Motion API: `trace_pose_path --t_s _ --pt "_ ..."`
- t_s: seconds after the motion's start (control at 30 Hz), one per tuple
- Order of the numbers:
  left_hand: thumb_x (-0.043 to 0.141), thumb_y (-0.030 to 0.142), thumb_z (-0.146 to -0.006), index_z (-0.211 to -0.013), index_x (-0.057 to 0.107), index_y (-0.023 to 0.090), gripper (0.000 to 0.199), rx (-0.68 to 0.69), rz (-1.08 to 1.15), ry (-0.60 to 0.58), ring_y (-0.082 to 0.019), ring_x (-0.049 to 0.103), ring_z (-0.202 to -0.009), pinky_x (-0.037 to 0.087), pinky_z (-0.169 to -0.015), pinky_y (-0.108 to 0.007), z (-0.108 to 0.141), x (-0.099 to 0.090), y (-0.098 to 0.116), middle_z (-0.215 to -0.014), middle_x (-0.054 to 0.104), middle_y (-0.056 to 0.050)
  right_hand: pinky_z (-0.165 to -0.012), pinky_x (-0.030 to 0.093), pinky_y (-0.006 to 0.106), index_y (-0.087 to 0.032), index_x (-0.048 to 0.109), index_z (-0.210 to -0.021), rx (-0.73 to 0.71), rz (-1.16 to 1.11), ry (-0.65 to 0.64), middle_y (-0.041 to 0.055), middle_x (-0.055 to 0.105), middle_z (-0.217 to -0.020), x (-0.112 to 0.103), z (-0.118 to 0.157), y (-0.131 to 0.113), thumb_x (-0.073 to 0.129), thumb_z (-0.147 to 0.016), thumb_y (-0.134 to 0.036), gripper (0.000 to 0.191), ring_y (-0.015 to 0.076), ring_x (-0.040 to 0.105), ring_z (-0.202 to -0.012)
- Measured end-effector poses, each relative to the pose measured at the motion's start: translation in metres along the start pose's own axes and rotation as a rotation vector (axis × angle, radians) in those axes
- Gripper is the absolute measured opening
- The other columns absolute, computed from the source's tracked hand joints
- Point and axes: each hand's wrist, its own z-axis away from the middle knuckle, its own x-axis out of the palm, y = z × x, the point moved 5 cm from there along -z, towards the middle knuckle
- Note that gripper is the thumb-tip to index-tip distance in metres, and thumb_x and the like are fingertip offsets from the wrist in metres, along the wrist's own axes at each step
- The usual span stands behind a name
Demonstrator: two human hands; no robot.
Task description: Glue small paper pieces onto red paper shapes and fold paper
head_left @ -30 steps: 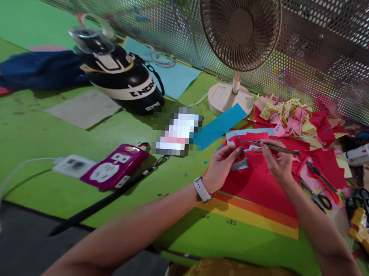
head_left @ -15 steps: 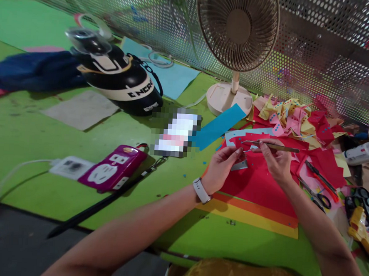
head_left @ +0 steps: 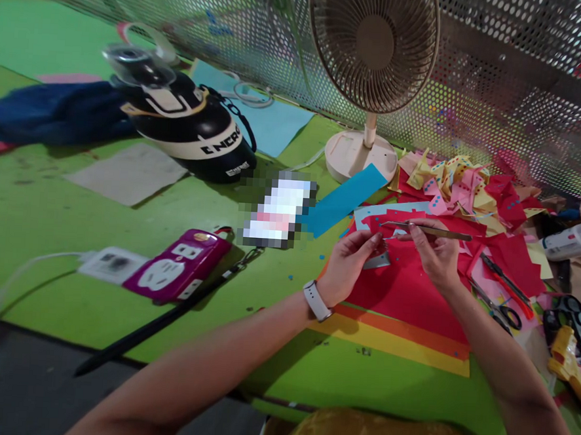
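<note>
Tweezers (head_left: 434, 231) lie across the fingers of my right hand (head_left: 433, 252), which is closed on them with the tips pointing left. Facing it, my left hand (head_left: 349, 260) pinches something too small to make out between thumb and fingertips. Both hands hover close together over a stack of red paper (head_left: 408, 303), with orange and yellow sheets (head_left: 410, 346) showing at its lower edge. Under the fingertips lies a pale grey-blue piece of paper (head_left: 377, 261). Tiny blue paper bits (head_left: 322, 257) are scattered around.
A blue strip (head_left: 345, 201) and a blurred phone (head_left: 280, 210) lie left of the hands. A fan (head_left: 375, 42) stands behind. Paper scraps (head_left: 462, 182), scissors (head_left: 494, 305) and a box cutter (head_left: 507, 283) are at right. A black bottle (head_left: 192, 126) and purple socket block (head_left: 176, 266) stand left.
</note>
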Motion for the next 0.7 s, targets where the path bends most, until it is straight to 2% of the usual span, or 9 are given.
trace_pose_path --t_s 0.2,0.7 --pt "0.084 0.039 -0.064 -0.077 0.071 0.017 0.029 -0.008 0.017 0.008 -0.01 0.063 -0.069 0.054 -0.068 -0.023 -0.0003 0.0003 0.0 -0.072 0.068 0.001 -0.068 0.061 0.034 -0.022 0.062 -0.091 0.036 0.032 -0.003 0.0026 0.074 -0.077 0.0007 0.0005 0.0002 0.064 -0.084 -0.049 0.028 0.0206 0.074 -0.067" --pt "0.084 0.04 -0.064 -0.076 0.07 0.017 0.029 0.014 -0.008 0.007 -0.01 0.063 -0.068 0.053 -0.069 -0.024 -0.0005 0.0011 0.001 -0.072 0.068 0.0 -0.067 0.06 0.032 -0.022 0.062 -0.092 -0.017 0.03 -0.014 0.0017 0.074 -0.078 0.0006 0.0013 -0.0088 0.064 -0.086 -0.04 0.019 0.0189 0.074 -0.068"
